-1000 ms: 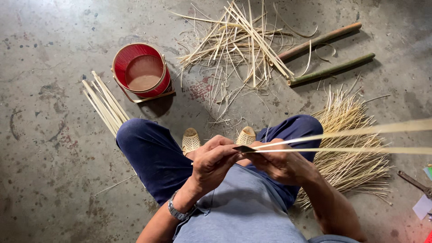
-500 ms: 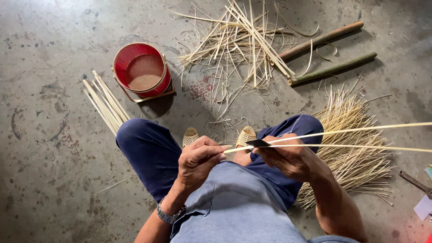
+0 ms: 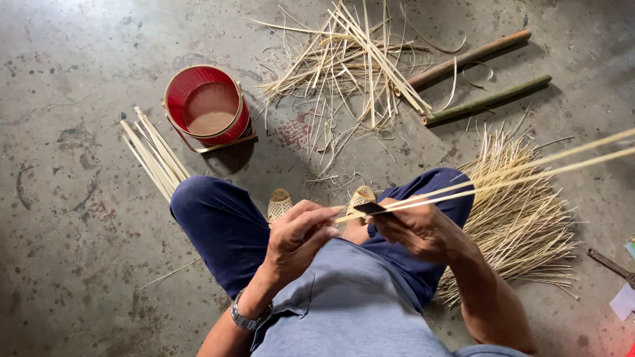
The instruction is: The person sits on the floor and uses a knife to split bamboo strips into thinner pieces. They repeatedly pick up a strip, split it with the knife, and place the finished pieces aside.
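1. Two hands meet over the person's lap: the left hand (image 3: 301,235) has its fingers curled and pressed together on the near end of a bamboo strip (image 3: 503,175), while the right hand (image 3: 420,228) is closed around a dark knife blade (image 3: 372,209) laid against that same end
2. Beyond the grip the strip forks into two thin slats that run out to the person's right and rise off the floor, which suggests the blade sits in the split to hold it open
3. Just past the hands, a pair of woven sandals (image 3: 360,197) peeks out between the knees
4. On the right-hand side, under the raised slats, lies a fan of fine slivers (image 3: 522,225), probably put within easy reach
5. Farther out from the grip are a red bucket (image 3: 208,106), a neat bundle of cut sticks (image 3: 153,158), a loose heap of shavings (image 3: 344,63) and two bamboo poles (image 3: 486,99), well apart from the hands on the concrete floor (image 3: 66,277)
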